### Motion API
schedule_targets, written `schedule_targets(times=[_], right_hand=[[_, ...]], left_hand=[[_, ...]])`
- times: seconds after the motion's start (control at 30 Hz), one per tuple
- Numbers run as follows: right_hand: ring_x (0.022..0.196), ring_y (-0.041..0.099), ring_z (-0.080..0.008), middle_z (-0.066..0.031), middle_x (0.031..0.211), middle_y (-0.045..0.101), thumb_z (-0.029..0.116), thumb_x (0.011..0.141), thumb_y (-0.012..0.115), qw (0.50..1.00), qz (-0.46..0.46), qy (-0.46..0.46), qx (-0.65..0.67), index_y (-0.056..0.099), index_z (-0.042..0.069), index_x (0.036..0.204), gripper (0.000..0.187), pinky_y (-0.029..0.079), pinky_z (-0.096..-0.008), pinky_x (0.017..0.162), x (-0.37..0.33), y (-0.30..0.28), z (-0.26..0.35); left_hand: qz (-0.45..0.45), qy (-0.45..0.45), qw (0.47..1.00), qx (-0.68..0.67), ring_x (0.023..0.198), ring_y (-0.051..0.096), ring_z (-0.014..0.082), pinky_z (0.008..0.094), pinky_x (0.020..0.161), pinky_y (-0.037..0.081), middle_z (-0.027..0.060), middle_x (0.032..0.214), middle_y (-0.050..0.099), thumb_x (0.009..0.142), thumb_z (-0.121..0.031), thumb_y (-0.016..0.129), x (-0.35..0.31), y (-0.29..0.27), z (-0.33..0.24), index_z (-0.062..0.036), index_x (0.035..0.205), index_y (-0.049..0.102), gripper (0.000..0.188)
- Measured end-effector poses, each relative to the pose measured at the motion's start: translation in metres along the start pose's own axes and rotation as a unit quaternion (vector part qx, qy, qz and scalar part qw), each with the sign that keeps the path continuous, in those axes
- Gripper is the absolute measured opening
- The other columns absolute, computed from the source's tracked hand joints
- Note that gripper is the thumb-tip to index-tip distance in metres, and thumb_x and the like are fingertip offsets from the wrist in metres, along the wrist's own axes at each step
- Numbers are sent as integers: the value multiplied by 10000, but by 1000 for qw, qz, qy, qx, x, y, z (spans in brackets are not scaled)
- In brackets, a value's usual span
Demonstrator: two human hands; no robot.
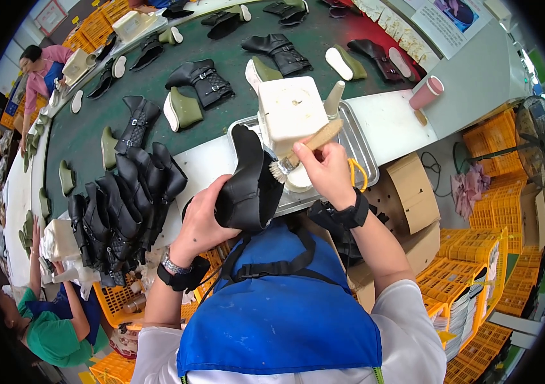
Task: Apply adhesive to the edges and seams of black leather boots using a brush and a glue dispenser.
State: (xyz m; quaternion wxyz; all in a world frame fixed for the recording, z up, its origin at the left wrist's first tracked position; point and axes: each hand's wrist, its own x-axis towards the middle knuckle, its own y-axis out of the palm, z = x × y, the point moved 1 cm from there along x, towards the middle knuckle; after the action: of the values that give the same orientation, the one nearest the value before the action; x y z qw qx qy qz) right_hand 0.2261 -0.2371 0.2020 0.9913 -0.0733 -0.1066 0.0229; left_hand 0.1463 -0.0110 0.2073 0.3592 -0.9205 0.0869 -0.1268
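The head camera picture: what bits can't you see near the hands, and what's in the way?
In the head view:
Left hand: some fingertips, hidden behind the black boot.
Brush: part of its handle, covered by the right hand.
Tray: part of its bottom, covered by the white container.

Your left hand [203, 221] grips a black boot [244, 192] over the white tabletop's [388, 121] near edge. Your right hand [329, 169] holds a wooden-handled brush [321, 136], bristles at the boot's side. Behind, a white tub [295, 115] stands in a metal tray [356, 131]. A boot pile [122, 205] lies toward the tabletop's left; a pink cup [426, 93] stands near its right corner.
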Motion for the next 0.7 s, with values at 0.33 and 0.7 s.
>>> schedule_targets(times=[0.33, 0.7], right_hand=[[433, 516, -184, -96, 503, 524, 154, 784, 619, 988, -31, -114, -96, 628, -27, 738, 186, 384, -314, 439, 17, 25, 5], [452, 529, -262, -119, 508, 517, 119, 778, 612, 979, 32, -167, -114, 575, -8, 667, 172, 391, -341, 447, -1, 33, 22]], left_hand=[[7, 29, 998, 48, 982, 527, 345, 392, 880, 401, 170, 1027, 564, 535, -138, 752, -2, -10, -1, -77, 1247, 408, 793], [-82, 11, 991, 103, 929, 548, 321, 390, 880, 398, 154, 978, 578, 525, -119, 748, -7, -10, 7, -46, 1238, 410, 793]])
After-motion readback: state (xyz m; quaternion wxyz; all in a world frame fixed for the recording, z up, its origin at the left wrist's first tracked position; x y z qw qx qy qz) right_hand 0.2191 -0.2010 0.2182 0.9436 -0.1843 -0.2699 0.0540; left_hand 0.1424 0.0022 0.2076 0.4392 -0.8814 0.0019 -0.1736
